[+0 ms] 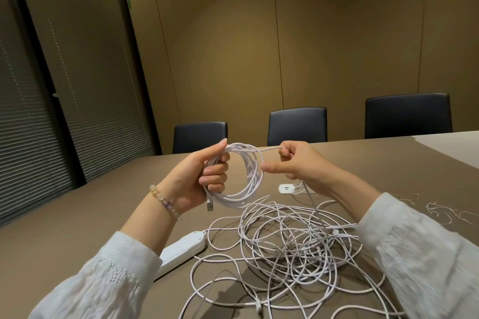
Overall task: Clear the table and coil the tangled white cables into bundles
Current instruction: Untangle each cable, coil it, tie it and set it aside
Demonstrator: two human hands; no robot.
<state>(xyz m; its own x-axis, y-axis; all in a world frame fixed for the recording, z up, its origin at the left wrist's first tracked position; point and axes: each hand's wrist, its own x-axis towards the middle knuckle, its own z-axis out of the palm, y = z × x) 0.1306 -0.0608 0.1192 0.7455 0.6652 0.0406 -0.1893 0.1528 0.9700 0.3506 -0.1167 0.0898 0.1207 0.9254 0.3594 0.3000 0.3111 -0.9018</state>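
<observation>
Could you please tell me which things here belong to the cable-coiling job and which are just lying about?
Part of the job:
- round coil of white cable, in the left hand's grip
- tangled white cables on the table

Lying about:
- white power strip
- small white charger
- three dark chairs

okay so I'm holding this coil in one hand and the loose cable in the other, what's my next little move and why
Probably lay one more loop onto the coil: the left hand grips it, the right hand pinches the strand coming off its top, and that cable trails down into the tangle on the table.
</observation>
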